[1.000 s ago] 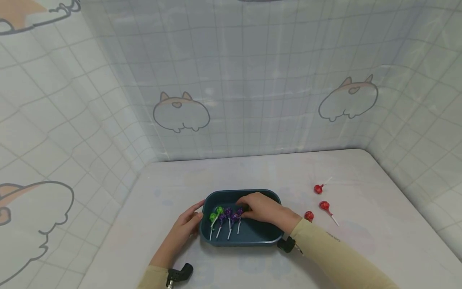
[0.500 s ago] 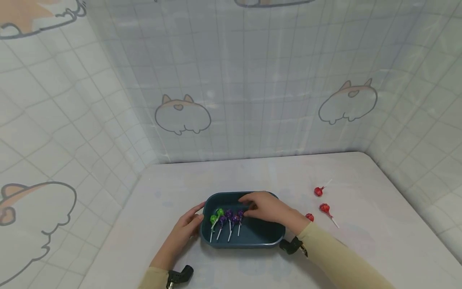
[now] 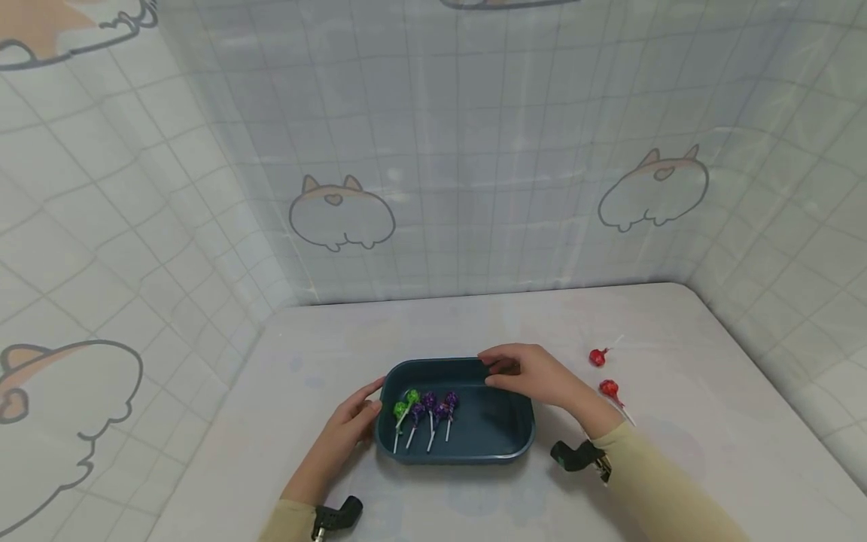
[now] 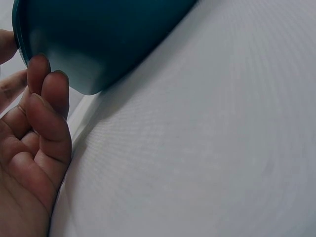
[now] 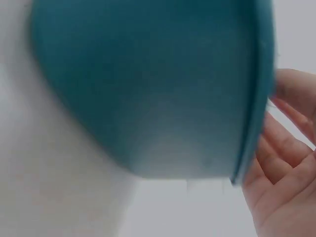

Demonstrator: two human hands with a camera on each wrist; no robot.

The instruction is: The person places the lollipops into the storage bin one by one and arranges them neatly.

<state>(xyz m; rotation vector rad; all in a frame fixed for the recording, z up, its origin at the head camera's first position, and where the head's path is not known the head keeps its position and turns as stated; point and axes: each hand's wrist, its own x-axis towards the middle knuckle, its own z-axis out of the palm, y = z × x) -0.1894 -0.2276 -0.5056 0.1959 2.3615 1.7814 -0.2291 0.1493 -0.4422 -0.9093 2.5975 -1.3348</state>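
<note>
A dark teal tray (image 3: 474,456) sits on the table with lollipops in its left half. Two green lollipops (image 3: 412,396) lie nearest its left end, several purple lollipops (image 3: 430,400) beside them, sticks pointing toward the person. My left hand (image 3: 348,423) rests against the tray's left end; in the left wrist view its fingers (image 4: 48,123) are at the outer wall and rim. My right hand (image 3: 531,374) is over the tray's back right corner, fingers loosely bent and holding nothing. The right wrist view has this hand beside the tray rim (image 5: 259,98).
Two red lollipops, one farther back (image 3: 597,357) and one nearer (image 3: 609,388), lie on the table (image 3: 325,339) right of the tray. The right forearm partly covers the nearer one's stick. Light grid-patterned curtains (image 3: 474,188) with cartoon animals surround the table.
My right hand has left the purple lollipops, moving right and up to the tray's back right corner. Its forearm now hides a third red lollipop. The left hand has stayed put.
</note>
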